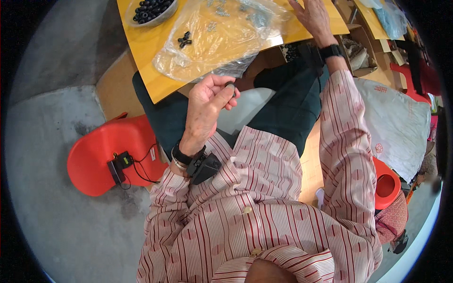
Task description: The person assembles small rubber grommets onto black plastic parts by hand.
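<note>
Pinching a small black ring (230, 85) just off the near edge of the yellow desk (146, 47), I see my left hand (207, 106); my right hand (311, 16) lies spread flat beside the clear plastic bag (217, 37).

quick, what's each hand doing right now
left hand: closed, pinching a small dark part
right hand: open, fingers spread on the clear plastic bag

Striped shirt, dark trousers, gear on both wrists

A long-sleeved, cream-and-red pinstriped button shirt (245, 207) over dark green trousers (288, 104); the left wrist carries a black band with a small black boxy device (204, 167) — the right wrist a black-strapped wristwatch (331, 51).
</note>
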`<move>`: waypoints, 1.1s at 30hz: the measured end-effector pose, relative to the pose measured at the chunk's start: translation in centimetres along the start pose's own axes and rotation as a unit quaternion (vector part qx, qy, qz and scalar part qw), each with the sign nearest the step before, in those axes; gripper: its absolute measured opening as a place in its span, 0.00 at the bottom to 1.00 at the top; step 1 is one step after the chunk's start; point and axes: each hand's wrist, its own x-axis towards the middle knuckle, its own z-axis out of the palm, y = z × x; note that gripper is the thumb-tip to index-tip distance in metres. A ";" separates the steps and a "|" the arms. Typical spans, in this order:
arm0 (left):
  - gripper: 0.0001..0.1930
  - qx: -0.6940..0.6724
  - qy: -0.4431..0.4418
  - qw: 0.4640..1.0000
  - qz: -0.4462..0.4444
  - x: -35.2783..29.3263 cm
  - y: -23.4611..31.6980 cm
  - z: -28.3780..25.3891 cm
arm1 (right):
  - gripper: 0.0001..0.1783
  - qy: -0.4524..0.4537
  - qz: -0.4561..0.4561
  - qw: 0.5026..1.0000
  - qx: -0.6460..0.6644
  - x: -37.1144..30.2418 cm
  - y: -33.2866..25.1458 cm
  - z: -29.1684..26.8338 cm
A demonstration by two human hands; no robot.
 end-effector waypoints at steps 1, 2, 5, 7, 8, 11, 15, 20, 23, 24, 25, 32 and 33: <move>0.10 -0.004 -0.004 1.000 0.003 0.0 0.2 -0.1 | 0.09 0.011 -0.030 0.999 -0.037 0.4 0.4 0.6; 0.10 -0.004 0.001 1.000 0.001 0.0 0.5 -0.3 | 0.08 0.022 -0.060 0.995 -0.074 0.6 0.8 1.2; 0.11 0.015 -0.012 1.000 -0.008 0.1 0.9 -0.6 | 0.10 -0.075 -0.203 0.950 -0.226 0.9 0.4 0.5; 0.11 0.028 -0.018 0.999 -0.002 0.3 1.0 -0.2 | 0.10 -0.036 -0.139 0.968 -0.207 1.3 2.2 1.9; 0.11 0.029 -0.017 0.999 -0.005 0.4 1.1 -0.1 | 0.10 0.007 -0.077 0.980 -0.182 1.4 3.2 2.7; 0.12 0.038 -0.013 0.999 -0.017 0.5 1.3 -0.4 | 0.08 -0.043 -0.026 0.980 -0.192 1.1 3.3 2.3; 0.13 0.049 -0.017 0.998 -0.019 1.1 1.2 0.1 | 0.10 -0.018 -0.010 0.994 -0.103 0.0 6.3 1.9; 0.13 0.062 -0.019 0.998 -0.022 1.7 1.2 0.2 | 0.11 -0.003 0.352 0.819 0.454 -3.9 -2.4 -5.3; 0.13 0.078 -0.011 0.996 -0.032 1.4 1.2 -0.1 | 0.14 -0.169 0.203 0.790 0.553 -7.8 -5.0 -6.4; 0.14 0.080 -0.011 0.996 -0.033 1.4 1.0 -0.2 | 0.19 -0.183 0.179 0.824 0.505 -9.2 -7.6 -6.3; 0.14 0.079 -0.016 0.996 -0.032 1.6 0.8 0.0 | 0.18 -0.245 0.203 0.799 0.510 -10.3 -9.3 -7.1; 0.13 0.095 -0.006 0.994 -0.045 2.0 0.5 -0.5 | 0.12 -0.450 0.229 0.751 0.427 -13.1 -14.9 -6.6; 0.13 0.090 -0.014 0.995 -0.042 2.1 0.7 -0.1 | 0.12 -0.447 0.230 0.754 0.423 -13.2 -15.0 -6.7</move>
